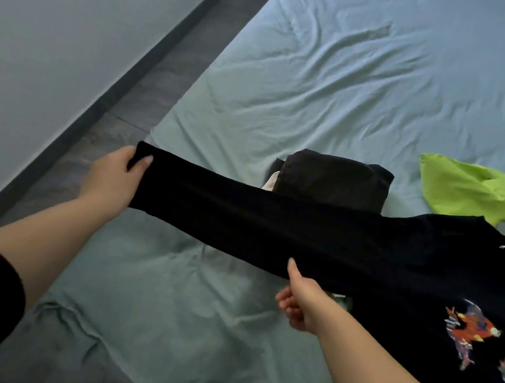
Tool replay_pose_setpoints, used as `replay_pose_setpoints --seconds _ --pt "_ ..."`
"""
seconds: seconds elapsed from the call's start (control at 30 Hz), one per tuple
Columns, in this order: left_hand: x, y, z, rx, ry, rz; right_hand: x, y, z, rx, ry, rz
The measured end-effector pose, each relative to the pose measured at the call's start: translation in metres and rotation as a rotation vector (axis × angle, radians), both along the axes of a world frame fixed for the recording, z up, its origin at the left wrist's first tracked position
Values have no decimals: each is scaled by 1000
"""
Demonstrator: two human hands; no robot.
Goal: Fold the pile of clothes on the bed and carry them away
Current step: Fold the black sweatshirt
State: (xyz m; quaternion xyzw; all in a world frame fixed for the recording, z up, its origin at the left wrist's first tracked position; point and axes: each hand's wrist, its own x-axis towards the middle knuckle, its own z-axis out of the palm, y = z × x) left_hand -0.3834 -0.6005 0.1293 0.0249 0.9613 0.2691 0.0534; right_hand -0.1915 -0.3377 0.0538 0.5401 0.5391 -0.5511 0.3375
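above the bed, the left hand pinches the sleeve cuff of a black shirt, sleeve stretched out; the right hand grips its lower edge; folded dark clothes lie behind

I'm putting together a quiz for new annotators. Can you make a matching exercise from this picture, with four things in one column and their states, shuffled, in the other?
Things:
1. black printed shirt
2. dark garment
3. green garment
4. left hand

States:
A. crumpled, at the right edge of the view
B. pinches the sleeve's cuff
C. folded, lying on the sheet
D. one sleeve stretched out above the bedding

Pairs: 1-D, 2-C, 3-A, 4-B
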Motion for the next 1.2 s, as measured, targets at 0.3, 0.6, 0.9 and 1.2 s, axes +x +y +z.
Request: replay_pose_setpoints --seconds 0.3,0.6,0.9,1.2 --pt "33 42 25 234 38 30 -63 -78 82 -275 845 -163" --pt "147 154 8 635 -231 -178 -20 -6 69 -254 689 -644" --pt "260 288 -107 -391 34 -672 135 222 29 89 686 -639" --pt "310 425 -152 -500 -16 -756 278 424 -24 338 626 -659"
